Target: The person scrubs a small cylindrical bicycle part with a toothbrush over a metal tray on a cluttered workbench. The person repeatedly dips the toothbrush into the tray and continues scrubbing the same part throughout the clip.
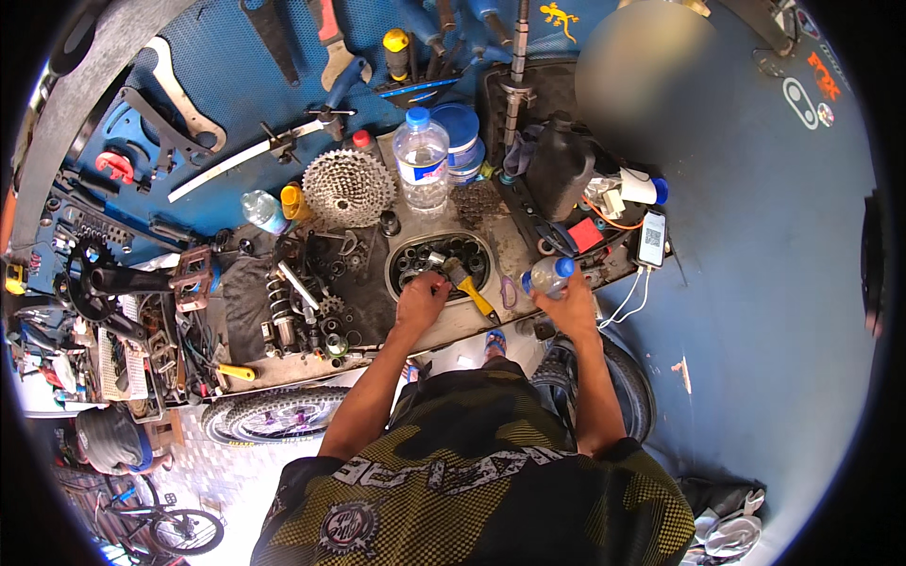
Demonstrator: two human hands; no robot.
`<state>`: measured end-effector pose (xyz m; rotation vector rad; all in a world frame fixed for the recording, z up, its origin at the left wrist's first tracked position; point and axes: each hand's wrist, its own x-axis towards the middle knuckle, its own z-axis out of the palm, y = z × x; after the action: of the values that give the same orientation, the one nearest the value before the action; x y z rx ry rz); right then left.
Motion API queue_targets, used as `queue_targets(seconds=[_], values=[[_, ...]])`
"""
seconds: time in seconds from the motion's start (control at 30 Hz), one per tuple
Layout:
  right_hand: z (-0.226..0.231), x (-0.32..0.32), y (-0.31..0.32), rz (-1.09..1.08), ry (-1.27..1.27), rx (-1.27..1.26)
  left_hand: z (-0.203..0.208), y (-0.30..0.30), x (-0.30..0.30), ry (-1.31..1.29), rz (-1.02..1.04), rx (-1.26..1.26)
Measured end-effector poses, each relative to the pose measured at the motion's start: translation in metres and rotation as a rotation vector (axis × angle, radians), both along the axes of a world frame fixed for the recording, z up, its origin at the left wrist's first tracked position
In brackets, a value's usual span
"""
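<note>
My right hand [569,308] is wrapped round a small see-through plastic bottle [545,275] with a blue cap, held above the bench's front edge. My left hand [423,298] reaches over the near rim of an oval metal tray [390,279], its fingers curled together. What they pinch, if anything, is hidden. Dark rings and small metal parts fill the tray [474,255], and a shiny metal piece [436,258] lies just beyond my left fingers. A paintbrush [475,292] with a yellow handle rests across the tray's near right rim.
Behind the tray stand a large water bottle [421,165], a bicycle cassette [349,189] and a black jug [560,168]. A shock absorber [280,307] and loose parts lie at left. A phone [651,238] with white cables sits right. Bicycle tyres [283,415] are below the bench.
</note>
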<state>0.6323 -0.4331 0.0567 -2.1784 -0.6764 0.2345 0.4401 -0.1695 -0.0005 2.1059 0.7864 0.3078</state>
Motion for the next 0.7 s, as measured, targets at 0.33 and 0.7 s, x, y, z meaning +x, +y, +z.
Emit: queue_targets(seconds=[0.33,0.7], values=[[0.064,0.102,-0.01,-0.302,-0.237,0.041,0.004,-0.002,0.003,-0.005,-0.026,-0.008],[0.048,0.128,0.021,-0.213,-0.188,-0.118,-0.001,-0.004,-0.001,-0.087,-0.019,0.037]])
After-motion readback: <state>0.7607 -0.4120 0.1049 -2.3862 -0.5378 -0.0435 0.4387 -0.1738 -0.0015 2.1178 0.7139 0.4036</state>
